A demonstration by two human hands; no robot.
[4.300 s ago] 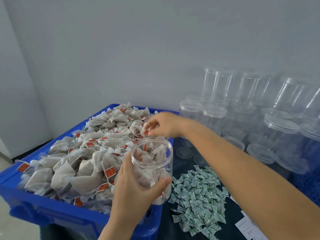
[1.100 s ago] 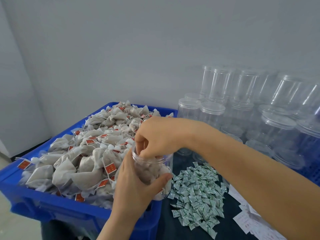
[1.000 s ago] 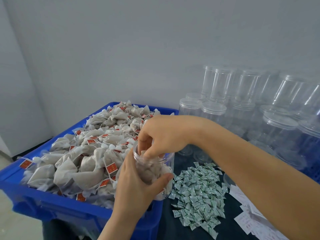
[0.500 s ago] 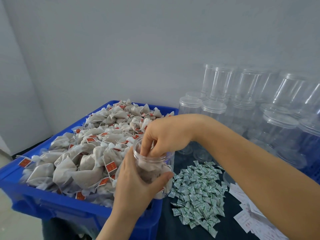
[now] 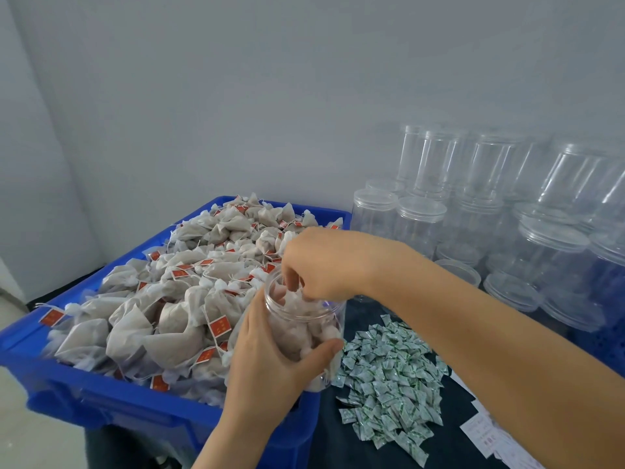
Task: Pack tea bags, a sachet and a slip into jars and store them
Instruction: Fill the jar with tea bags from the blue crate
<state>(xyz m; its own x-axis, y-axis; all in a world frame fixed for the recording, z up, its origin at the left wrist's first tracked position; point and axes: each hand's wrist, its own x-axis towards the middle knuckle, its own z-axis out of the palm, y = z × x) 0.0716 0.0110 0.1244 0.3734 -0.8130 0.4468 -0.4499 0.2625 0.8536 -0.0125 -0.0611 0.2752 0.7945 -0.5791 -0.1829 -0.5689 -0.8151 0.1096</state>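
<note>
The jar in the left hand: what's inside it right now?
The jar holds grey tea bags close to its mouth, and the right hand has fingertips dipped inside. The left hand covers its lower part, so any sachet or slip is unseen.

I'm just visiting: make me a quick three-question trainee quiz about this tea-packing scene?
1. True or false: the left hand grips the jar.
2. The sachets lie where? A) in the blue crate B) on the dark surface right of the crate C) inside the lidded jars
3. Fill in: the right hand has its fingers in the jar's ____.

Key: 1 true; 2 B; 3 mouth.
</note>
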